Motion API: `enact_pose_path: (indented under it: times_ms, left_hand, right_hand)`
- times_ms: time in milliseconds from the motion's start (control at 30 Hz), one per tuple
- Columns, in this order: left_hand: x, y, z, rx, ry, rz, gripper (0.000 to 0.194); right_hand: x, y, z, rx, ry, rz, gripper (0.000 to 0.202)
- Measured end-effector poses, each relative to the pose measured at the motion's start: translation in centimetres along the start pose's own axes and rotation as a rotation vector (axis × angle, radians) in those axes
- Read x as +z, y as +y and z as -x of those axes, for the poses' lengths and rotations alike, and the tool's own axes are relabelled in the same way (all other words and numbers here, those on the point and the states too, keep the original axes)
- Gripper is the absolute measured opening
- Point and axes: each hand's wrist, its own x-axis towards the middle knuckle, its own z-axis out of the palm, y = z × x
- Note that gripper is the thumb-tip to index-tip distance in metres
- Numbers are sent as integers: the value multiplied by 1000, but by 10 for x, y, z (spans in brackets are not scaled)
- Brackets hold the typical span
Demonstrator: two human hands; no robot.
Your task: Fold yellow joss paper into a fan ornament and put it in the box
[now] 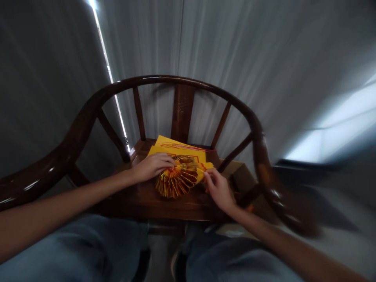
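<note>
A round, pleated gold and yellow paper fan (178,180) rests on the wooden seat of a chair, its folds spread in a ring. My left hand (155,164) reaches in from the left, fingers closed together at the reddish middle of the fan. At the fan's right side, my right hand (217,188) pinches the edge of a small yellow folded paper (205,167). Behind the fan lie flat yellow sheets (166,147) with red print, and thin red and pink strands (183,146) lie across them.
The dark, glossy wooden chair (179,79) curves around the papers with its rail and spindles. A cardboard box (242,176) stands to the right behind a spindle. Grey ribbed wall panels (199,43) rise behind. My legs (88,250) are close to the seat's front.
</note>
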Motion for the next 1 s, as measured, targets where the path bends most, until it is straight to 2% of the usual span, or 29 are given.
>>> enact_pose_path:
  times_ms: [200, 433, 667, 733, 900, 1000]
  left_hand:
    - [-2, -3, -4, -36, -57, 32, 23]
    - [-5, -2, -8, -43, -89, 83, 24]
    - [-6, -2, -11, -65, -163, 93, 20]
    - [-4, -2, -10, -58, -160, 89, 19]
    - [0, -2, -10, -49, -133, 90, 22]
    - [-1, 0, -12, -49, -150, 95, 22]
  right_hand:
    - [-13, 2, 0, -249, -177, 430, 19]
    - [-17, -11, -3, -525, -326, 672, 26]
    - [-11, -32, -5, -683, -475, 820, 27]
    - [-7, -35, -4, -640, -512, 841, 23]
    - [0, -42, -2, -369, -515, 707, 16]
    - [4, -45, -1, -315, -510, 597, 17]
